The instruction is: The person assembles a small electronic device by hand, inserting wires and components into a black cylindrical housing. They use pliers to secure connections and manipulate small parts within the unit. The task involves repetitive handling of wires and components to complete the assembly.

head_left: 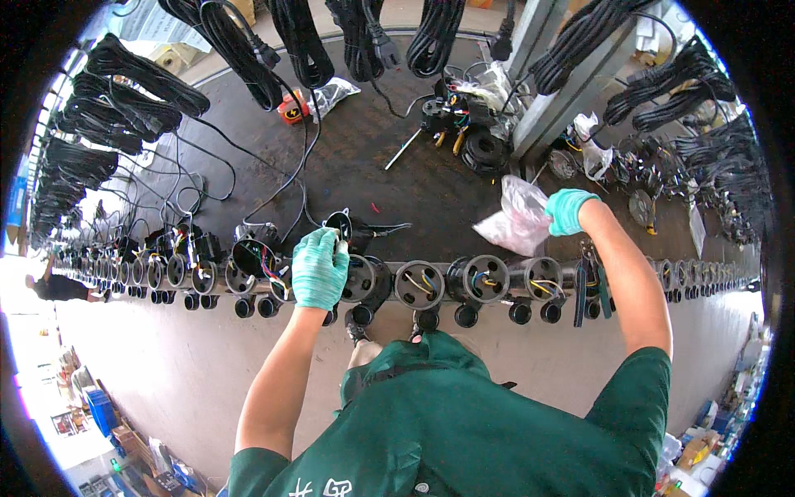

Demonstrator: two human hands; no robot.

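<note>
My left hand (321,269), in a light green glove, is closed at the rim of a black cylindrical housing (339,220) with dark wires coming from it. Its fingertips are partly hidden. Out to the right, my gloved right hand (570,211) has its fingers closed at the edge of a crumpled clear plastic bag (518,217); the contents look pinkish and cannot be made out. Between the hands, along the bench edge, stand round black housings with grey faces (419,285), some with yellow and white wires sticking out. Pliers (582,286) hang among the housings below my right forearm.
Coiled black power cables (310,45) hang along the far side. On the dark bench (273,157) lie a red tape measure (291,108), a screwdriver (403,149) and a roll of black tape (484,150). A metal post (571,79) rises at the right.
</note>
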